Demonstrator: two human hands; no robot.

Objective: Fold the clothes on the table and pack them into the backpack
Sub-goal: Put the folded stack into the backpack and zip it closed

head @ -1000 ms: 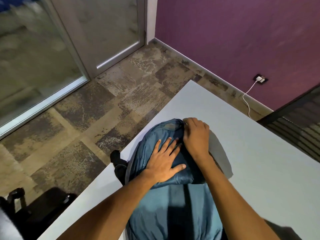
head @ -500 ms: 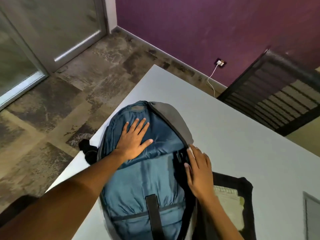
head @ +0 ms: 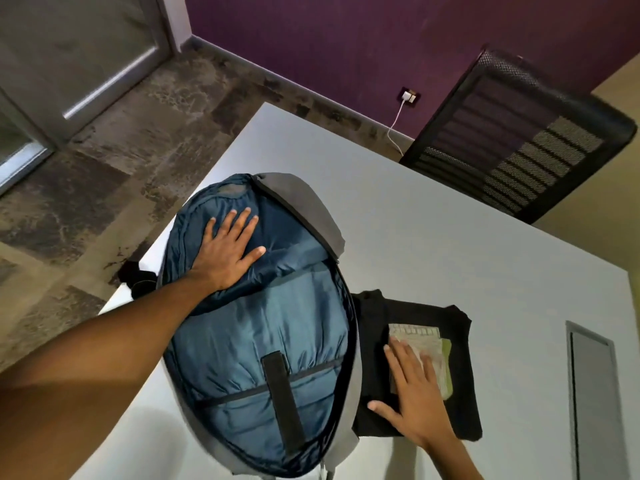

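A grey backpack (head: 341,441) lies unzipped on the white table (head: 450,237), its blue lining and a black strap showing. My left hand (head: 228,254) presses flat, fingers spread, on the folded-back blue flap at the bag's top. Right of the bag lies a folded black shirt (head: 460,407) with a pale printed patch. My right hand (head: 415,403) rests flat on that shirt, fingers straight and covering part of the patch.
A black mesh chair (head: 519,133) stands behind the table's far right side. A grey cable flap (head: 594,403) sits in the tabletop at the right. Something black (head: 138,282) hangs off the table's left edge. A charger is plugged into the purple wall.
My right hand left the backpack's zip edge and moved right onto the folded black shirt. My view swung right, bringing the shirt and chair in. My left hand stayed on the flap.
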